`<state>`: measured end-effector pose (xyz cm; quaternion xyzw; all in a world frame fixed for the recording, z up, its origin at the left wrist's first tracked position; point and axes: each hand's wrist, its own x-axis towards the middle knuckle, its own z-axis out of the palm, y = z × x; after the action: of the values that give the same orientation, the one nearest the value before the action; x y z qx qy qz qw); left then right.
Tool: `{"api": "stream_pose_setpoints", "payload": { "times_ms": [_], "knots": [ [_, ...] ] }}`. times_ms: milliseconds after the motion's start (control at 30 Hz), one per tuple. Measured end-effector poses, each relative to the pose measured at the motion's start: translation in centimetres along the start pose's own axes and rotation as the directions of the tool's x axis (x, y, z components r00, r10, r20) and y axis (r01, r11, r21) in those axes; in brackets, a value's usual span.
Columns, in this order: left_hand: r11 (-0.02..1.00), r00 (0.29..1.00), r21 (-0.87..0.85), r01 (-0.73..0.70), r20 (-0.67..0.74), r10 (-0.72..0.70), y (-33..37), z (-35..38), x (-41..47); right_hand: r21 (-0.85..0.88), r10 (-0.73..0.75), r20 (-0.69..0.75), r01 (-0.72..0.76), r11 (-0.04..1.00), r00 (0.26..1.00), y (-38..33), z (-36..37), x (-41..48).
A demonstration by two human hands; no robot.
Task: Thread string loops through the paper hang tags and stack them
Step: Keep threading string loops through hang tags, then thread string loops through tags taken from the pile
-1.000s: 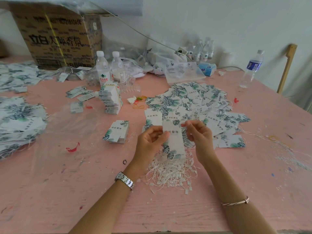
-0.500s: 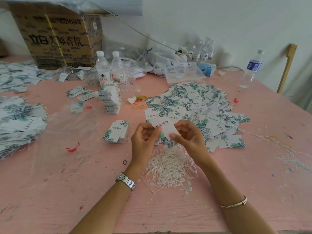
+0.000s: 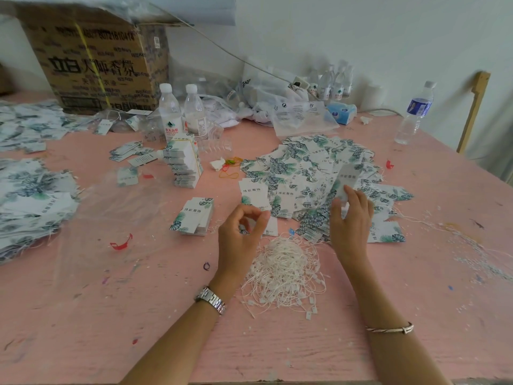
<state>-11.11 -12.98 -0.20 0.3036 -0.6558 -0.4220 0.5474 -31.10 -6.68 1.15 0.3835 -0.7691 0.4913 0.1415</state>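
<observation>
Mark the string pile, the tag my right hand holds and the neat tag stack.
string pile (image 3: 283, 273): head view, middle of the tangle
held tag (image 3: 348, 177): head view, upper printed face
neat tag stack (image 3: 192, 215): head view, top card

Paper, cord and painted wood all across this tabletop (image 3: 125, 329)!
Here's the string pile (image 3: 283, 273): thin white cord, matt, with small plastic-looking clasps. Just beyond it, the hang tags (image 3: 305, 162) are matt white paper with a leaf print. Under the pile, the pink-painted wood shows its grain, rough and paint-flecked. Left of the pile there's a clear, glossy plastic sheet (image 3: 116, 212), and nearer, a shiny metal watch band (image 3: 211, 300). Far behind it: a brown cardboard box (image 3: 97, 68) and clear plastic bottles (image 3: 170, 118).
</observation>
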Motion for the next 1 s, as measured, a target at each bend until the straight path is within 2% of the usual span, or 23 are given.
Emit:
{"api": "stream_pose_setpoints", "payload": {
  "times_ms": [100, 167, 233, 333, 400, 467, 533, 600, 700, 867, 1000],
  "knots": [
    [0.937, 0.985, 0.306, -0.171, 0.056, 0.162, -0.3, -0.1, -0.2, -0.234, 0.117, 0.056, -0.101, 0.967, 0.992, 1.1, 0.1, 0.3],
    [0.857, 0.980, 0.476, -0.197, 0.110, 0.164, -0.5, -0.3, -0.3, -0.313, 0.219, 0.108, -0.175, 0.933, 0.970, 1.4, 0.1, 0.4],
    [0.824, 0.984, 0.543, -0.161, 0.153, 0.092, -0.7, -0.4, -0.3, -0.351, 0.269, 0.132, -0.209, 0.913, 0.954, 1.6, 0.4, 0.3],
    [0.821, 0.970, 0.543, -0.175, 0.240, 0.048, -0.8, -0.3, -0.4, -0.365, 0.293, 0.143, -0.225, 0.903, 0.945, 1.3, 0.6, 0.1],
    [0.828, 0.952, 0.520, -0.211, 0.301, 0.053, -0.6, -0.1, -0.5, -0.299, 0.193, 0.159, -0.139, 0.944, 0.968, 1.0, 0.5, 0.1],
    [0.834, 0.935, 0.495, -0.245, 0.347, 0.069, -0.4, 0.2, -0.6, -0.158, -0.011, 0.236, 0.049, 0.986, 0.972, 0.4, 0.3, -0.1],
    [0.831, 0.927, 0.484, -0.273, 0.364, 0.092, -0.2, 0.3, -0.7, -0.039, -0.214, 0.357, 0.244, 0.969, 0.909, -0.1, 0.4, -0.7],
    [0.830, 0.926, 0.486, -0.274, 0.366, 0.092, -0.2, 0.4, -0.7, 0.038, -0.326, 0.465, 0.349, 0.936, 0.823, -0.3, 0.7, -1.5],
    [0.832, 0.928, 0.488, -0.263, 0.363, 0.080, -0.3, 0.3, -0.7, 0.124, -0.366, 0.524, 0.356, 0.926, 0.769, -0.5, 0.9, -2.1],
    [0.825, 0.928, 0.495, -0.272, 0.362, 0.089, -0.4, 0.4, -0.7, 0.126, -0.371, 0.573, 0.369, 0.921, 0.731, 0.1, 1.2, -2.0],
    [0.838, 0.928, 0.482, -0.258, 0.365, 0.076, -0.5, 0.6, -0.8, 0.200, -0.352, 0.568, 0.291, 0.936, 0.744, -0.2, 1.1, -2.0]
  ]
}}
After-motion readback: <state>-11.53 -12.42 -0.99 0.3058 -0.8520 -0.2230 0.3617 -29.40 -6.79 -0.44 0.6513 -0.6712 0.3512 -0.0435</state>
